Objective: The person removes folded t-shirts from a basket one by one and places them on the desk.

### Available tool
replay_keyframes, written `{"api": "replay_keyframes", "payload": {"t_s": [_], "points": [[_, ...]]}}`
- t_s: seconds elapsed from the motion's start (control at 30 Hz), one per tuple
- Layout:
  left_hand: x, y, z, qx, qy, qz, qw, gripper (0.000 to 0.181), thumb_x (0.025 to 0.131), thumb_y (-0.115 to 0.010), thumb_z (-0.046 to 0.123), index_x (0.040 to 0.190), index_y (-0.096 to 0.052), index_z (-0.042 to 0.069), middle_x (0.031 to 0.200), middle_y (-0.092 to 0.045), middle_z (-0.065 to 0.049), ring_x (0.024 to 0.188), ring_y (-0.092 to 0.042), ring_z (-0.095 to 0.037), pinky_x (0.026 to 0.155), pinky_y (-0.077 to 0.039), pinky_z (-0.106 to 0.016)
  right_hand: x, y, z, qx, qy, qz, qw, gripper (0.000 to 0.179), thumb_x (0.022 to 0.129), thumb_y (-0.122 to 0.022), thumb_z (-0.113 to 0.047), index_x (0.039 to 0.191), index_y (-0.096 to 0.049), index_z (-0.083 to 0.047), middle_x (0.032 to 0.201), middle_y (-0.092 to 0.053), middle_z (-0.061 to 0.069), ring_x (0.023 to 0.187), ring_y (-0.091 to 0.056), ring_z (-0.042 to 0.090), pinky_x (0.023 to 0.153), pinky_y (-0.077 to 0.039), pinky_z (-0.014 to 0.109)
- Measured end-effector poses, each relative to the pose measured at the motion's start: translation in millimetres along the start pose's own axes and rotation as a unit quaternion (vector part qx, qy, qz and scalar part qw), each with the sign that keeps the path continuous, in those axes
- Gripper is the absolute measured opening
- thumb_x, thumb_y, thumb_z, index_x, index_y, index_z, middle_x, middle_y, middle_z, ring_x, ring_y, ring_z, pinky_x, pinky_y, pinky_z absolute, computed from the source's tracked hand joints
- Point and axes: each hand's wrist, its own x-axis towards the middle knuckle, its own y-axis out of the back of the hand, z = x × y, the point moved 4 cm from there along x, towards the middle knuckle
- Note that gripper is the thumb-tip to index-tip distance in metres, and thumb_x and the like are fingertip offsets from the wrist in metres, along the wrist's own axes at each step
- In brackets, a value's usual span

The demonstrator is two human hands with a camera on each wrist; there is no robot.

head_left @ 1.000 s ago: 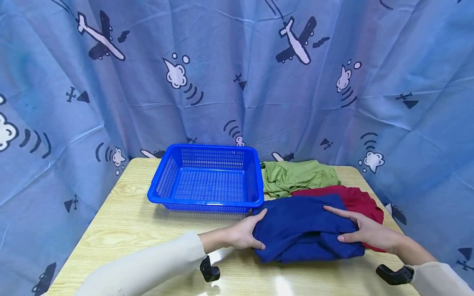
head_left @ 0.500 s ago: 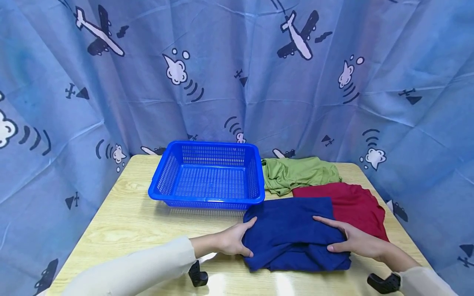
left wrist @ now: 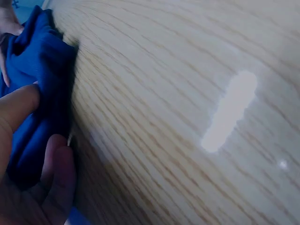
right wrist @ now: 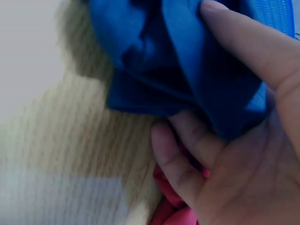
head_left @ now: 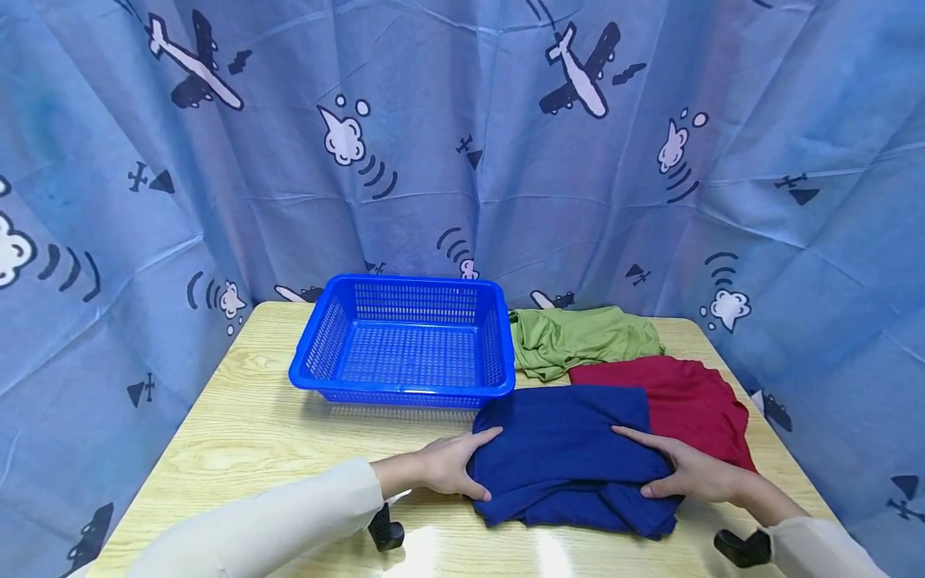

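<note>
A folded navy blue garment (head_left: 564,449) lies at the front of the table, slightly right of centre. My left hand (head_left: 451,466) grips its left end, thumb on the near side and the other fingers partly hidden by the fabric. At the opposite end my right hand (head_left: 690,472) holds the cloth between thumb and fingers. In the right wrist view the thumb presses on the blue fabric (right wrist: 178,61) while fingers (right wrist: 176,166) reach beneath its edge. The left wrist view shows the garment (left wrist: 44,61) close to the tabletop, with the thumb against it.
A blue plastic basket (head_left: 405,392) with nothing in it stands at the back left of the garment. Behind lies a green garment (head_left: 588,337), and a red garment (head_left: 694,405) lies to the right, partly covered by the navy one. A patterned curtain (head_left: 405,160) surrounds the wooden table (head_left: 238,433).
Both hands have brought the navy garment left and closer to me, uncovering more of the red one. Over the last half second its near right corner has shifted slightly.
</note>
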Motion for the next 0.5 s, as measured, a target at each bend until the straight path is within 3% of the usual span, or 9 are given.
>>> {"api": "replay_keyframes", "payload": {"t_s": [0.13,0.2,0.43,0.5], "points": [[2.4,-2.8,0.3,0.026,0.007,0.004,0.9996,0.100,0.078,-0.086,0.041,0.160,-0.030,0.030,0.156,-0.049,-0.006,0.142,-0.049,-0.025,0.109,-0.047,-0.039,-1.5,1.8,1.5,-0.018,-0.005,-0.009,0.9998,0.083,0.094,-0.071,-0.015,0.160,-0.023,-0.005,0.155,-0.024,0.043,0.127,-0.028,-0.028,0.097,-0.039,0.009],[2.5,-3.4,0.6,0.031,0.010,0.004,0.9995,0.100,0.078,-0.086,0.042,0.160,-0.030,0.030,0.156,-0.048,-0.005,0.142,-0.049,-0.025,0.109,-0.047,-0.039,-1.4,1.6,2.1,-0.018,-0.008,-0.010,0.9998,0.083,0.094,-0.071,-0.016,0.160,-0.022,-0.005,0.155,-0.022,0.045,0.126,-0.027,-0.029,0.097,-0.039,0.009],[1.5,-1.2,-3.1,-0.004,0.001,-0.005,1.0000,0.097,0.080,-0.085,0.039,0.160,-0.031,0.029,0.157,-0.046,-0.008,0.144,-0.047,-0.027,0.112,-0.045,-0.042,-2.2,2.2,3.0,-0.001,-0.010,-0.009,0.9999,0.080,0.095,-0.068,-0.014,0.161,-0.022,-0.005,0.157,-0.021,0.042,0.126,-0.029,-0.028,0.098,-0.039,0.009],[0.7,0.1,-3.9,-0.021,-0.007,-0.009,0.9997,0.096,0.081,-0.085,0.037,0.160,-0.031,0.028,0.158,-0.046,-0.008,0.145,-0.046,-0.027,0.113,-0.044,-0.042,-4.6,2.9,3.0,0.009,-0.011,-0.007,0.9999,0.077,0.096,-0.067,-0.012,0.160,-0.024,-0.006,0.161,-0.024,0.032,0.127,-0.029,-0.028,0.098,-0.038,0.009]]}}
